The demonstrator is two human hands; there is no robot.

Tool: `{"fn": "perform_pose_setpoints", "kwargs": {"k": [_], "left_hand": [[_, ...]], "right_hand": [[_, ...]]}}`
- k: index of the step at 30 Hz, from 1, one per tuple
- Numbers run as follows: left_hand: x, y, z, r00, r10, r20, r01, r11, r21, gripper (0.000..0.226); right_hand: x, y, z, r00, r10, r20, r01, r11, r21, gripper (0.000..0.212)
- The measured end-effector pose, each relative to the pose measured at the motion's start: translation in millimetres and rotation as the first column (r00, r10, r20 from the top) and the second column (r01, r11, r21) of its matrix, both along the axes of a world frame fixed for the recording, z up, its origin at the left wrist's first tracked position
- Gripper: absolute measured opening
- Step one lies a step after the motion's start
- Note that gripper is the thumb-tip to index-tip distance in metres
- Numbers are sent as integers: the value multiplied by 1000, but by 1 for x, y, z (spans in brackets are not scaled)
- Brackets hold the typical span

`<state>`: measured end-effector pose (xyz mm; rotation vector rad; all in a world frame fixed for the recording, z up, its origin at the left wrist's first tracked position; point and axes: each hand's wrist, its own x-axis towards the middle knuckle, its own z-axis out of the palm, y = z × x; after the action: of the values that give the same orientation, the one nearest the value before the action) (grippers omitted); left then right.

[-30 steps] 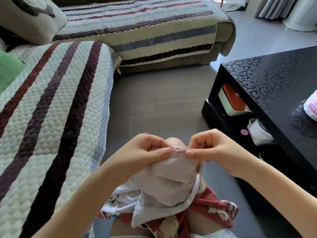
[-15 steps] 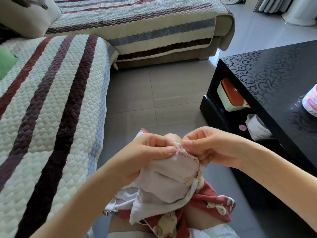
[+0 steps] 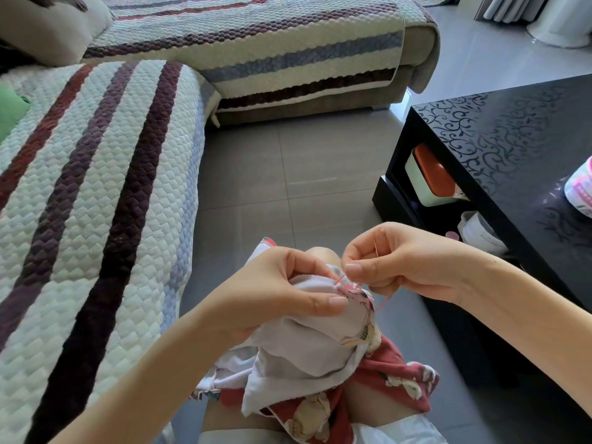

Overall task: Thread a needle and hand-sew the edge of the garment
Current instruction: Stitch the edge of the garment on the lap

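Now clamping the garment [image 3: 304, 347] in the left grip [image 3: 282, 299], thumb flat on the pale lining by the sewn edge, the rest bunched on the lap below. Pinching a thin needle [image 3: 376, 248] in the right grip [image 3: 394, 267], just beside the left, with pink thread [image 3: 340, 279] down to the edge between them.
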<state>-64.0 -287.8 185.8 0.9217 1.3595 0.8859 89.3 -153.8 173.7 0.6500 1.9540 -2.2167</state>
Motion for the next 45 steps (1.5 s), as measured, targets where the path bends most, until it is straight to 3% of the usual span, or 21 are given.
{"fn": "perform_pose_setpoints", "kwargs": {"k": [3, 6, 8, 10, 12, 15, 21, 25, 27, 32, 35, 39, 42, 45], "left_hand": [[5, 1, 2, 1000, -4, -26, 5, 1000, 17, 9], [8, 2, 4, 1000, -15, -19, 16, 1000, 16, 22], [9, 3, 3, 1000, -12, -20, 12, 1000, -3, 25], [10, 3, 4, 1000, -29, -9, 29, 999, -24, 24], [12, 2, 4, 998, -57, 10, 58, 997, -44, 26], [12, 2, 3, 999, -37, 37, 39, 997, -67, 35], [10, 2, 0, 998, -22, 62, 27, 997, -75, 29], [11, 2, -2, 993, 50, 107, -42, 996, -75, 16], [9, 2, -4, 988, 98, 118, -90, 993, -70, 14], [-1, -1, -10, 988, 104, 117, -98, 994, -56, 10], [-5, -4, -13, 997, 79, -20, -80, 997, -22, 7], [-5, -5, -19, 954, 82, -290, -73, 996, 43, 10], [-5, -4, -22, 956, 97, -278, -92, 995, 31, 16], [-7, -3, -24, 958, 133, -253, -132, 991, 22, 18]], "right_hand": [[0, -2, 6, 999, -30, -40, 34, 994, 104, 14], [-2, -6, 12, 986, -41, -164, 100, 924, 370, 12], [-3, -8, 8, 975, -4, -223, 147, 763, 629, 20], [-5, -10, 0, 967, 13, -254, 201, 577, 792, 17], [-7, -14, -7, 960, 35, -278, 235, 438, 868, 21], [-8, -19, -15, 946, 50, -320, 287, 332, 899, 31], [-9, -23, -23, 928, -47, -369, 351, 437, 828, 29], [2, -24, -18, 889, -183, -419, 412, 720, 558, 33], [11, -24, -16, 912, -177, -371, 346, 817, 461, 42], [22, -21, -22, 964, -162, -213, 233, 901, 366, 30], [27, -20, -19, 972, -186, -143, 221, 932, 288, 20], [25, -21, -22, 973, -221, -70, 232, 926, 298, 26], [24, -26, -26, 958, -228, -172, 283, 841, 461, 31], [24, -35, -29, 943, -201, -265, 328, 696, 639, 30]]}}
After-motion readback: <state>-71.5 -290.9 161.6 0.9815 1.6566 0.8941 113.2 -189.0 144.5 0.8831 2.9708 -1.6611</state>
